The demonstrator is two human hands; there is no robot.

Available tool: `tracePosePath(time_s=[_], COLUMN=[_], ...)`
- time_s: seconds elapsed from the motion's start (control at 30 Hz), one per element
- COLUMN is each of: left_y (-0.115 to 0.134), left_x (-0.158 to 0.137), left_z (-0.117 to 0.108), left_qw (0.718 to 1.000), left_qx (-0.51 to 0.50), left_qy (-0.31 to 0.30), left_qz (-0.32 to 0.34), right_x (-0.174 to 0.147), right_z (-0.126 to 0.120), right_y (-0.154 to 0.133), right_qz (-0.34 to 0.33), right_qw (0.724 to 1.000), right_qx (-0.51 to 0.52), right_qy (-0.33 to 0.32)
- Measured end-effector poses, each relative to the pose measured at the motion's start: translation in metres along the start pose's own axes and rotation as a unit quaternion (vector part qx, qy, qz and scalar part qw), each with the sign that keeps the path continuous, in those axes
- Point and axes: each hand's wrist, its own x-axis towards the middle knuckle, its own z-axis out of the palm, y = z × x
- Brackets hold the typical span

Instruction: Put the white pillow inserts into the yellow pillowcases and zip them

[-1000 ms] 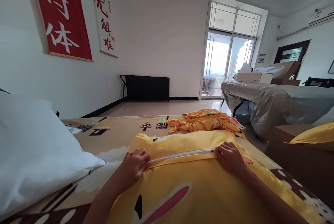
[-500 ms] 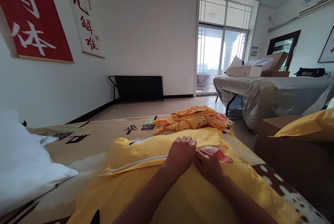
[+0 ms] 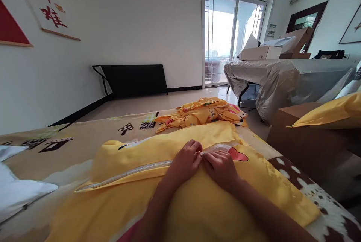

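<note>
A yellow pillowcase [image 3: 132, 204] with a printed pink-red patch lies in front of me, puffed up in its near part. A pale zipper [image 3: 141, 169] runs across it from the left edge to the hands and shows again to their right. My left hand [image 3: 186, 159] is closed at the zipper, thumb and fingers pinched on it. Close beside it, my right hand [image 3: 221, 166] is closed too, gripping the fabric edge along the zipper near the pink-red patch. The zipper pull is hidden by the fingers.
Crumpled orange printed fabric [image 3: 203, 114] lies beyond the pillowcase on a patterned blanket [image 3: 98, 129]. A white pillow [image 3: 25, 193] is at left. At right, a yellow cushion [image 3: 332, 112] rests on a cardboard box [image 3: 299, 121], near a plastic-covered table [image 3: 270, 72].
The view has tilted down and shifted right. My left hand has lowered from a raised fist to the zipper beside the right hand, which stays at the pillowcase.
</note>
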Motion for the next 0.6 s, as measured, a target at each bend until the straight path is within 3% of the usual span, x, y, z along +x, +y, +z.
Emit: tracePosePath(time_s=[0.33, 0.6], left_y=[-0.006, 0.002], left_x=[-0.003, -0.005], left_z=[-0.003, -0.003], left_qw=[1.0, 0.996], left_qx=[0.009, 0.079], left_qy=[-0.023, -0.031], left_qz=[0.004, -0.018], right_x=[-0.002, 0.008], right_z=[-0.001, -0.024], right_y=[0.004, 0.021], right_qz=[0.036, 0.217], right_qw=[0.999, 0.971], right_qx=[-0.024, 0.02], right_qy=[-0.009, -0.098])
